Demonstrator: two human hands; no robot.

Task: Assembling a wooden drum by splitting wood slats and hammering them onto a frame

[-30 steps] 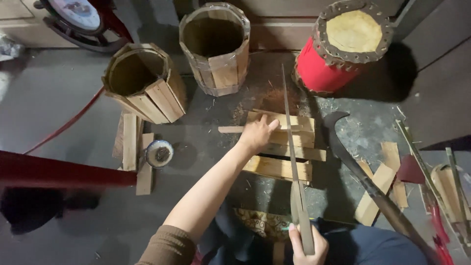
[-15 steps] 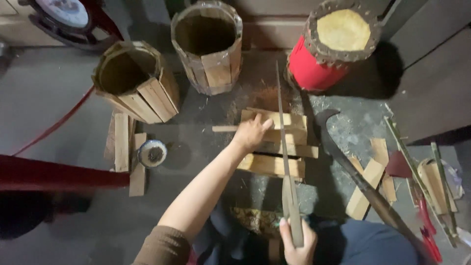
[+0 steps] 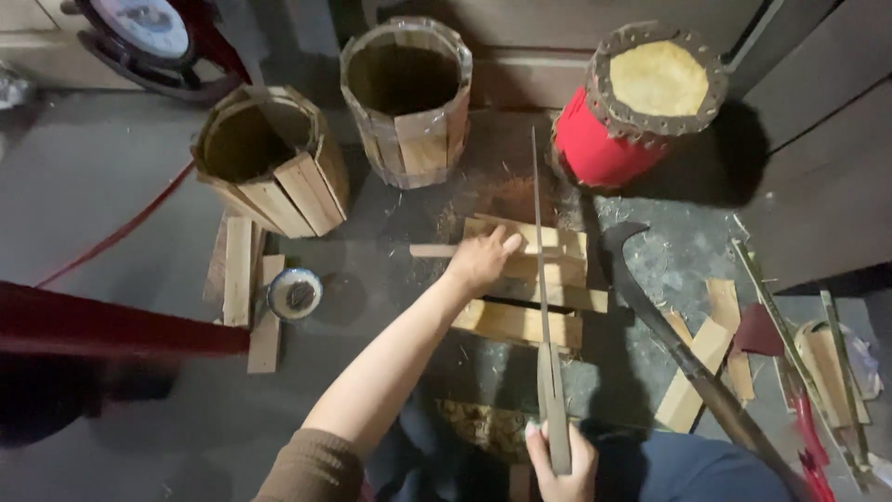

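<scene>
My left hand lies flat on a pile of short wooden slats on the floor, pressing on the upper slat. At the bottom edge my right hand grips the handle of a long thin saw. Its blade runs straight up across the slats, just right of my left hand, with the tip near a patch of sawdust.
Two slatted wooden barrels stand at the back, one tilted. A red drum is at the back right. A curved machete lies right of the slats, with wood offcuts beyond. A small round tin and more slats sit left.
The view has shifted a little. My left hand stays on the slats and the saw stays across them, with the right hand slightly lower on the handle.
</scene>
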